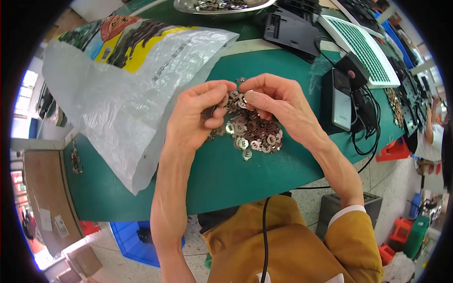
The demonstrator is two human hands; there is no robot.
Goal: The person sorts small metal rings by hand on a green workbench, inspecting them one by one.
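Note:
A heap of small flat round metal pieces with cut-outs, some shiny and some brownish, lies on the green table. Above the heap's left side, my left hand is closed, its fingers curled around several of these metal pieces, which show partly between fingers and palm. Opposite it, my right hand is closed in a pinch over the heap. A bright bit shows at its thumb tip, but I cannot make out what it is. The fingertips of both hands are close together, with a small gap between them.
A large printed plastic bag spreads over the table's left. A metal bowl of small parts stands at the back. To the right are black plastic parts, a white-and-green tray, a black-and-grey device and looped cables.

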